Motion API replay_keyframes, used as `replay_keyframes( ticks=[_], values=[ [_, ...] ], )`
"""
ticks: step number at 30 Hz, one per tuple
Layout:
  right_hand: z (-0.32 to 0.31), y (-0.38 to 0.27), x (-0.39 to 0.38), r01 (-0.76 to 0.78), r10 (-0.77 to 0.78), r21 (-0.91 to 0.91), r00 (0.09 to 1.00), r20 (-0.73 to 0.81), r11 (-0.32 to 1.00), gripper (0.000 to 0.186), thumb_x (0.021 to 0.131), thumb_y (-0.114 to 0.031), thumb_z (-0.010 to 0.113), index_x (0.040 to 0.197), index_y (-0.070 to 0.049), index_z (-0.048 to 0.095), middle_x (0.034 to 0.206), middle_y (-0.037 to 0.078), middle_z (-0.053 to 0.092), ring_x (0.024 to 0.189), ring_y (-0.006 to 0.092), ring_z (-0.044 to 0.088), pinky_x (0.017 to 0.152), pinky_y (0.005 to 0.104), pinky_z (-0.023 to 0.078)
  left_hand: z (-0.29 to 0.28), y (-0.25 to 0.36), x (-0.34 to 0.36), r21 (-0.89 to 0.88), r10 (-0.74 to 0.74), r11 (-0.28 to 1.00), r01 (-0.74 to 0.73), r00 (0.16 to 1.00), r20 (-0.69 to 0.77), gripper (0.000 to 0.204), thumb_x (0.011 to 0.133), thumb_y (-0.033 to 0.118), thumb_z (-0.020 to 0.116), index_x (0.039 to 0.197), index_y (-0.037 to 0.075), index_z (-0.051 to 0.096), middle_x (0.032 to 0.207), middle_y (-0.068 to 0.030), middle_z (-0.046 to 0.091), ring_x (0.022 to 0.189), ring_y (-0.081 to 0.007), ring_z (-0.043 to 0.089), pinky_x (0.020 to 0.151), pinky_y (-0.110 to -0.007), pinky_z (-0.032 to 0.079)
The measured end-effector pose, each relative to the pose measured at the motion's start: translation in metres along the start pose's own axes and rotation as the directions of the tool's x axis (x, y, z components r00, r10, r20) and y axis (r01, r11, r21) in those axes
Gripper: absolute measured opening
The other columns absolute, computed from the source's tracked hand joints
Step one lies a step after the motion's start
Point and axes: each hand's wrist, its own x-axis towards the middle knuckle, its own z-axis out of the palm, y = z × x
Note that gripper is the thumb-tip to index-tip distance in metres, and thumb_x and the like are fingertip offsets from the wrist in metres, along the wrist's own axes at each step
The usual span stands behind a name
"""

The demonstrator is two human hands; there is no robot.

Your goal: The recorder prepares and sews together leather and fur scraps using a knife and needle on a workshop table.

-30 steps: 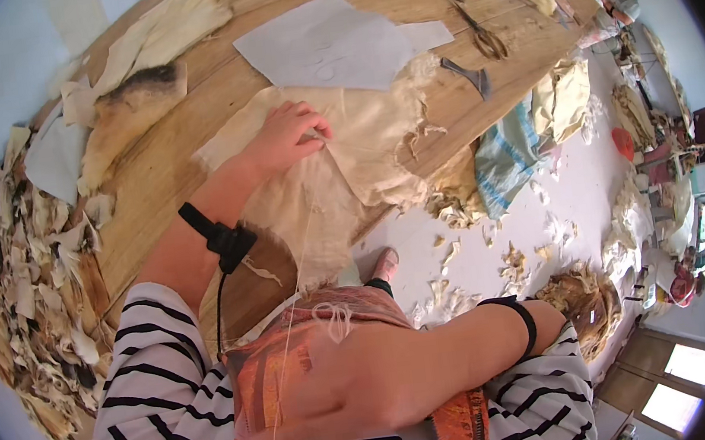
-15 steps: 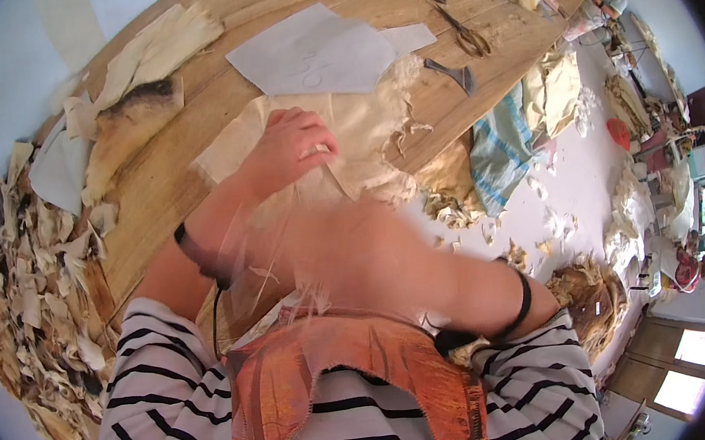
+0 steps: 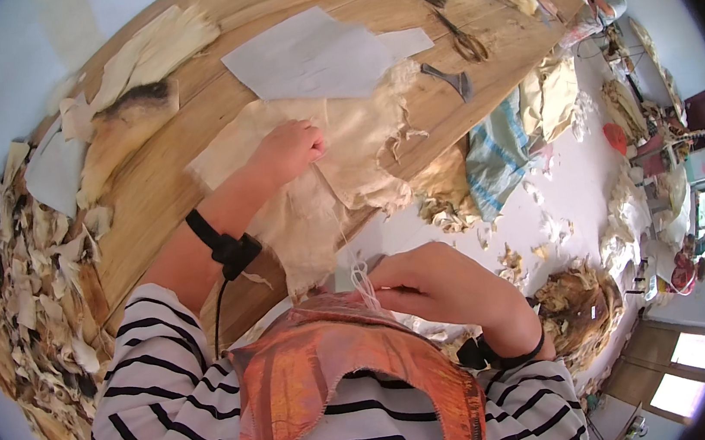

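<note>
A cream-coloured hide (image 3: 354,155) with ragged edges lies over the near edge of the wooden table. My left hand (image 3: 296,148) rests on it, fingers closed, pinching the hide along what looks like a slit or seam. From that place a white thread (image 3: 363,284) runs down to a loose loop by my lap. My right hand (image 3: 407,279) is drawn back low beside the thread, its fingers closed on it; whether a needle is there, I cannot make out. A red-orange apron (image 3: 340,343) covers my front beneath both hands.
On the table (image 3: 160,172), white paper (image 3: 307,51) lies beyond the hide, scissors (image 3: 466,37) and a dark metal blade (image 3: 450,83) to its right. Furry hide pieces (image 3: 129,128) lie left. Scraps (image 3: 42,316) pile up at far left. A person (image 3: 606,0) works at far right.
My right hand has swung from a blur over the hide down to my lap, uncovering the thread. My left hand has closed lower on the hide and shifted slightly toward me.
</note>
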Motion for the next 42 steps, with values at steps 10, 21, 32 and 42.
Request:
replay_keyframes(
  ticks=[10,21,32,42],
  values=[
    [-0.033,-0.057,-0.038,0.516,-0.523,0.090,0.828,0.202,0.852,0.025,0.096,-0.016,0.063,0.118,-0.009,0.068,0.098,0.004,0.066,0.078,0.0256,0.067,0.056,0.0381,0.050,0.012,-0.018,-0.004,-0.035,-0.015,0.999,0.016,1.000,0.015,0.009,0.094,0.016,0.064,0.097,0.008,0.062,0.100,-0.0096,0.063,0.099,-0.0324,0.062,0.083,-0.044,0.052],
    [-0.020,0.024,0.055,0.274,-0.194,0.045,0.778,-0.597,0.961,0.034,0.093,-0.016,0.072,0.123,-0.001,0.066,0.083,0.010,0.068,0.072,0.0149,0.059,0.068,0.0297,0.050,-0.018,0.019,-0.019,-0.149,0.169,0.972,-0.183,0.980,-0.105,0.015,0.093,0.018,0.067,0.097,0.004,0.067,0.097,-0.0096,0.063,0.096,-0.0291,0.061,0.084,-0.039,0.050],
    [0.035,0.071,0.038,0.027,-0.028,0.201,1.000,0.001,0.979,0.022,0.097,-0.021,0.064,0.107,-0.004,0.074,0.078,0.013,0.069,0.073,0.0178,0.064,0.070,0.0316,0.051,0.001,-0.005,-0.014,-0.077,-0.050,0.996,0.038,0.988,-0.149,0.017,0.091,0.022,0.068,0.086,0.006,0.069,0.085,-0.0090,0.064,0.086,-0.0290,0.063,0.080,-0.041,0.050],
    [-0.014,0.037,0.051,0.269,-0.183,0.604,0.962,-0.200,0.750,0.021,0.102,-0.016,0.062,0.116,-0.003,0.070,0.092,0.005,0.075,0.081,0.0128,0.069,0.069,0.0300,0.051,-0.010,0.011,-0.012,-0.037,-0.048,0.998,0.043,0.989,-0.141,0.013,0.089,0.021,0.069,0.086,0.008,0.068,0.089,-0.0088,0.065,0.089,-0.0303,0.063,0.086,-0.044,0.047]
  ],
)
